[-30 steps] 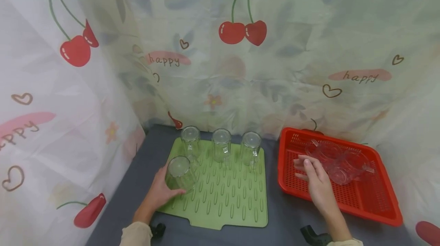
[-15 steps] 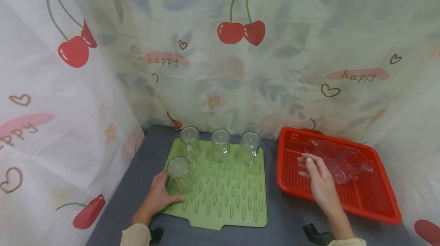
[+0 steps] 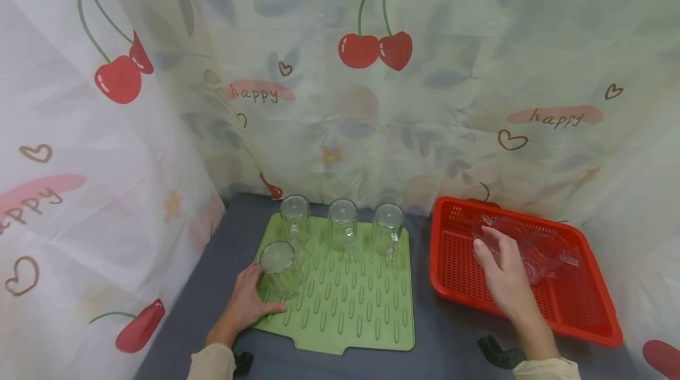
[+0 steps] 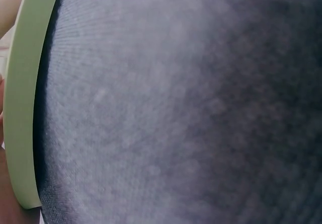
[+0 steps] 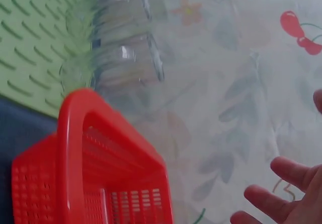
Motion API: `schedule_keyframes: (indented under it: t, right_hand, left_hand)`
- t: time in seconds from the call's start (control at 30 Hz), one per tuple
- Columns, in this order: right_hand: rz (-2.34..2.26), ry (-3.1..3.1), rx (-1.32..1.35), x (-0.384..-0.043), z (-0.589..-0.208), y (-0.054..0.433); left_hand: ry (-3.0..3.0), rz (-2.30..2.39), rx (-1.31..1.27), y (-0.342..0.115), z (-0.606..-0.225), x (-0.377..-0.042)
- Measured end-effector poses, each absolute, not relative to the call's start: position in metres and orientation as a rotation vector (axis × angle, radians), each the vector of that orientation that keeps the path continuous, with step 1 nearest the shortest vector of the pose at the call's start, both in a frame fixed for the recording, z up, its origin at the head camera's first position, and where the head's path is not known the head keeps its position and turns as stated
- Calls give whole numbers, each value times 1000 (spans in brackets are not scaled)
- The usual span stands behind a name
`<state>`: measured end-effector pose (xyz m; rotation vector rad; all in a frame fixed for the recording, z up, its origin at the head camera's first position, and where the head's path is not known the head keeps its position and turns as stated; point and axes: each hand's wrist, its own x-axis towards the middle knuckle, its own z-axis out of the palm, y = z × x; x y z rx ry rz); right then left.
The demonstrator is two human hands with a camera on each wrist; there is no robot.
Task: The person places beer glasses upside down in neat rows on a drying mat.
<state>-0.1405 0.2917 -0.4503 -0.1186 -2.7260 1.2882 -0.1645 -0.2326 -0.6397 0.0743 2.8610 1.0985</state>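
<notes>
My left hand (image 3: 247,302) rests at the left edge of the green drying mat (image 3: 361,309), fingers spread loosely beside an upside-down glass mug (image 3: 283,274). Its thumb lies on the mat, apart from the glass; whether the fingertips touch the mug is hard to tell. In the left wrist view, only a sliver of this hand shows past the mat's rim (image 4: 22,108). Over the red basket (image 3: 443,285) hangs my right hand (image 3: 507,274), fingers relaxed and holding nothing. Clear glass mugs (image 3: 549,250) lie in the basket just beyond it, partly hidden by the fingers.
Three more upturned glass mugs, left (image 3: 294,220), middle (image 3: 342,226) and right (image 3: 388,229), stand along the mat's back edge. The dark grey table (image 3: 419,333) runs between mat and basket. A printed curtain (image 3: 319,132) closes off the back and sides.
My left hand has let go of the front mug; its thumb has come away from the glass. The right hand has shifted slightly right and turned over the basket toward the mugs.
</notes>
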Motion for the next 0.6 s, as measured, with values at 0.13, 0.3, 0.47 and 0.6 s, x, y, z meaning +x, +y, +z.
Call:
schedule_keyframes:
  t: [0.13,0.3,0.47,0.6]
  right_hand:
    - [1173,-2746,-111,-145,-450,299]
    - [1033,-2772,-100,-152,-449,309]
    - [929,-2827,-90,-161,-448,317]
    - [864,-2869,-99,-171,-449,322]
  left_hand:
    - [2860,1097,75,-232,-638,-164]
    - [2850,1096,76,-231,-637,-165]
    - [2852,1086,80,-232,-638,-166]
    - [2835,1080,64,-233,-639,-166]
